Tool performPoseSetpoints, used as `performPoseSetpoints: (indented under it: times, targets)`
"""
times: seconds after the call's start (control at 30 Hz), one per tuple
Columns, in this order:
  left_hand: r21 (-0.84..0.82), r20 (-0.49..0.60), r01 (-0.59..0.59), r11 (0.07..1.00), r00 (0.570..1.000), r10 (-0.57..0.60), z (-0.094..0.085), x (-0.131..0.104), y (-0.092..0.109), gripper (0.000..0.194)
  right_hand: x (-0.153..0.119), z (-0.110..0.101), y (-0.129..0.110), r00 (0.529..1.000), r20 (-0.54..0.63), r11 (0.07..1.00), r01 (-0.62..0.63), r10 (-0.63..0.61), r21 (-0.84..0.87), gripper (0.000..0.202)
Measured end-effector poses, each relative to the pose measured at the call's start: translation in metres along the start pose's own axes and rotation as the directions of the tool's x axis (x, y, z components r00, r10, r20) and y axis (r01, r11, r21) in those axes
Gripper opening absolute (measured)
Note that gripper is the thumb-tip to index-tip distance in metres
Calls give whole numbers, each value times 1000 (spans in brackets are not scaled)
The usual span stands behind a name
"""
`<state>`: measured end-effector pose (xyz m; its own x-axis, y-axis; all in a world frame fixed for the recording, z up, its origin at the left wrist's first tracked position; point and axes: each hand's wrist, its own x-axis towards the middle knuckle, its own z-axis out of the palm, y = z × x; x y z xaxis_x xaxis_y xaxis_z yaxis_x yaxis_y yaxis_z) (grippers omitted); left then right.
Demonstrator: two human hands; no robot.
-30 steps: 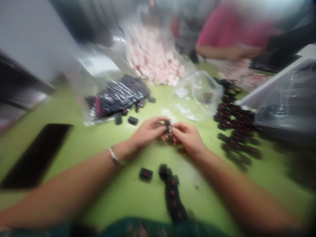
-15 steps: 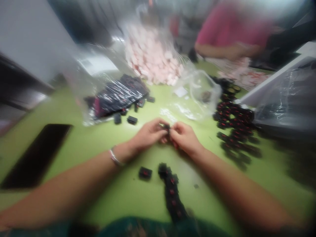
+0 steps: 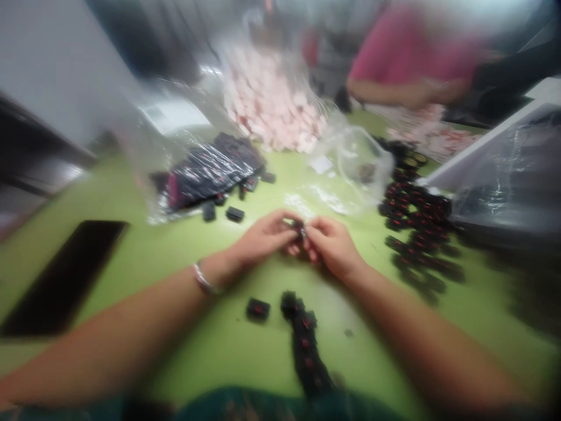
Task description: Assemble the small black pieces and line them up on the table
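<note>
Near the middle of the green table (image 3: 184,327), my left hand (image 3: 269,237) pinches a small black part (image 3: 300,227) between thumb and fingers. My right hand (image 3: 328,242) meets it from the right, its fingertips closed at the part's right side; whether they hold a separate tiny piece is too blurred to tell. Below the hands lies a row of black parts (image 3: 305,343) with red marks, and a single black block (image 3: 258,309) sits left of it. Small white pieces (image 3: 297,204) are scattered just beyond my fingers.
A clear bag of black parts (image 3: 210,169) lies back left, with loose blocks beside it. A dark flat panel (image 3: 65,278) is at left. Behind are pale pink pieces (image 3: 272,99) and a clear bag (image 3: 350,164). Black parts (image 3: 414,210) pile up right. A person in pink (image 3: 407,52) sits opposite.
My right hand's fingertips have shifted slightly and opened a small gap near the black part. My left hand has barely moved.
</note>
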<state>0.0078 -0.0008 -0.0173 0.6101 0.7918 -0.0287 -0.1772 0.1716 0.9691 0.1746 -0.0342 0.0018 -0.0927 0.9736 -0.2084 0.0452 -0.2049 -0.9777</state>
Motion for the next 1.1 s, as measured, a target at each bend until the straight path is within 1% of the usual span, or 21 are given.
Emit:
performPoseSetpoints:
  times: [0.1,0.23,0.33,0.37,0.4,0.43,0.47,0.53,0.57,0.63,0.7,0.8,0.93,1.03,1.1]
  targets:
    - [43,-20,-3,999,1000,4,1,-1,-1,29,0,2,0,1000,-10,998,16,-16,-56,20]
    - [93,-46,10,996,999,-5,1,-1,-4,27,2,6,2,998,-36,976,46,-55,-212,16]
    - [137,-80,27,990,997,-16,2,-2,-5,27,4,6,7,974,-77,903,165,-212,-396,16]
    - [141,-89,31,990,996,-19,2,-2,-4,27,4,6,8,961,-85,875,200,-263,-442,17]
    - [133,-92,35,991,996,-23,2,-1,-4,28,4,6,8,955,-89,863,212,-282,-458,17]
    - [114,-88,40,993,996,-30,2,-1,-4,29,3,6,7,963,-85,878,195,-256,-437,17]
    - [86,-78,43,995,996,-36,2,-1,-3,30,2,5,7,978,-75,912,152,-194,-380,16]
    - [22,-49,43,999,998,-42,1,-1,-1,32,0,4,4,998,-38,979,37,-45,-201,19]
    - [-4,-35,43,999,998,-43,0,0,-1,32,-1,4,3,1000,-13,994,-9,8,-108,22]
    - [-35,-16,43,998,999,-44,-1,0,-1,34,-1,3,2,999,18,999,-44,43,25,27]
    - [-47,-8,43,998,999,-43,-2,0,-1,35,-1,3,3,999,30,996,-44,42,83,29]
    - [-38,-8,33,999,999,-33,-2,-1,0,33,0,2,4,999,30,996,-33,31,83,26]
    - [47,6,6,999,1000,-6,0,-2,0,28,-1,2,2,999,41,1000,-25,24,7,15]
    - [144,-19,-41,989,999,44,2,-4,-2,24,0,2,0,1000,19,995,-2,4,-103,11]
    - [213,-38,-64,975,997,73,3,-5,-3,21,1,3,-1,997,-22,971,63,-70,-231,13]
